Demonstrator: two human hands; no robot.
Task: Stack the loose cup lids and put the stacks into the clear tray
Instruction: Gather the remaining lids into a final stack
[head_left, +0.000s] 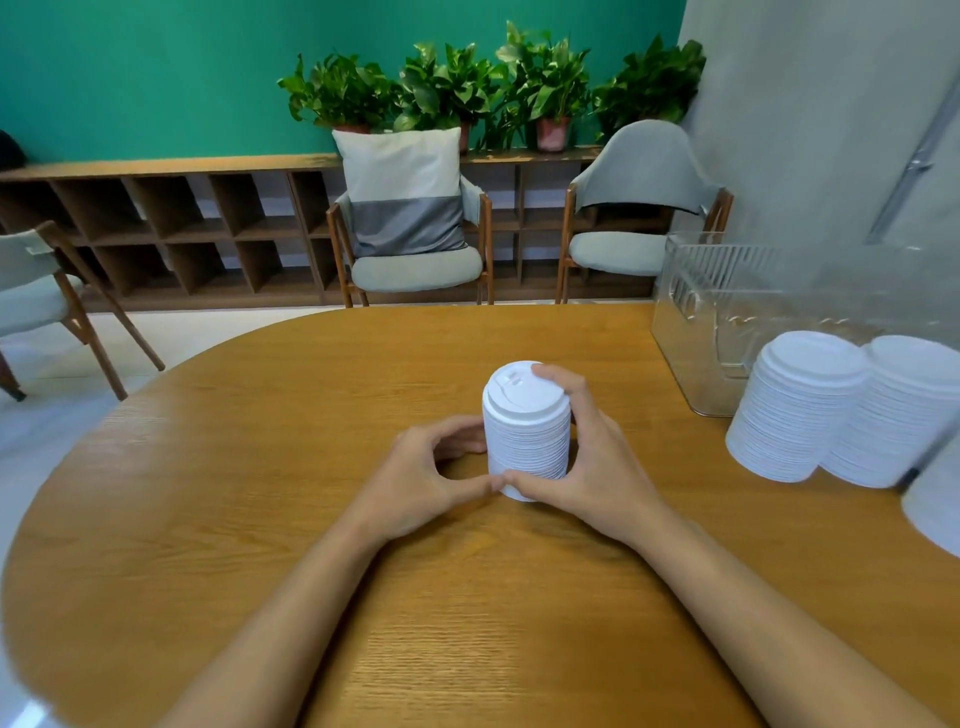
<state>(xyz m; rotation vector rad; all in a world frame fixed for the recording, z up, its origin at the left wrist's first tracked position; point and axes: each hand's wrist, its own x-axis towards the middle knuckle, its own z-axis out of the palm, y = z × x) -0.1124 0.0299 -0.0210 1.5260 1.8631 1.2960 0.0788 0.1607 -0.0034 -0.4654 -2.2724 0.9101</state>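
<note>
A tall stack of white cup lids (525, 431) stands upright in the middle of the wooden table (260, 519). My right hand (582, 462) wraps the stack's right side, fingers curled over its top rim and thumb at its base. My left hand (431, 473) curls round the stack's lower left, thumb and fingertips touching it. The clear tray (727, 306) stands at the table's right, far side. Two more lid stacks (795, 405) (904, 410) lean on the table in front of the tray, and part of a third (935, 504) shows at the right edge.
Beyond the table's rounded far edge stand grey chairs (415, 260), one with a cushion, a low wooden shelf (156, 223) and potted plants (545, 88) against a green wall. A grey curtain (831, 130) hangs at the right.
</note>
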